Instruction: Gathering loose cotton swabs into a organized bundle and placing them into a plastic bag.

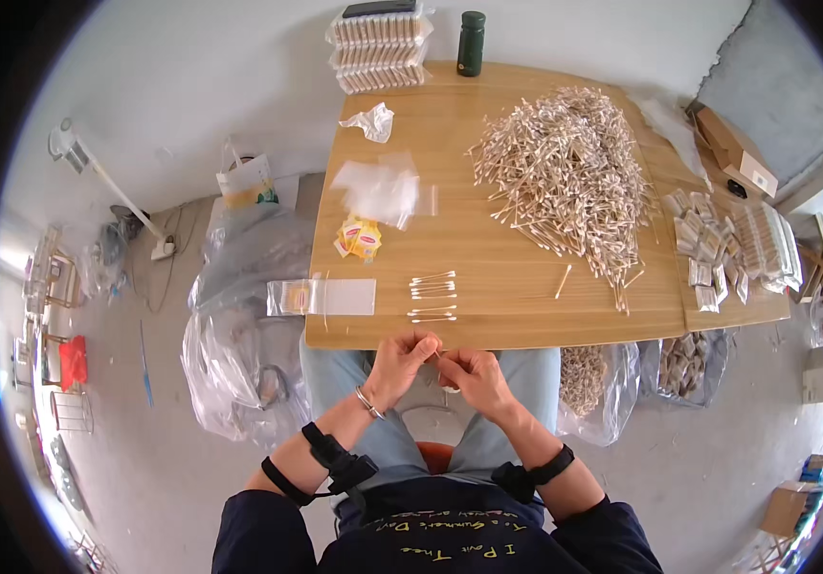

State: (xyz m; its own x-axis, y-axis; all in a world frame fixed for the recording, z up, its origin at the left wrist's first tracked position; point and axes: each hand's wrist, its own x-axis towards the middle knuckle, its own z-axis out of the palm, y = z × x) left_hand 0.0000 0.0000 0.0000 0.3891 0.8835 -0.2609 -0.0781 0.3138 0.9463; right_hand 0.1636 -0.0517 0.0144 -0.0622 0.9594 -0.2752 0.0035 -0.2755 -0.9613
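Just off the table's near edge, my left hand [400, 367] and my right hand [478, 381] meet with fingertips pinched close together. Something thin and small seems to lie between them, too small to make out, and a bit of white shows under the right fingers. Beyond the hands, several cotton swabs [433, 284] lie side by side in two small groups on the wooden table [488, 330]. To their left is a flat clear bag [349, 297] with a yellow card inside. Farther back are yellow cards [359, 237] and a stack of clear bags [373, 191].
A large heap of cotton swabs [569, 163] covers the table's right half. Small filled packs [703, 239] lie at the far right. Bundled packs [380, 48] and a green bottle [470, 43] stand at the back. Plastic sacks [239, 335] sit on the floor at left.
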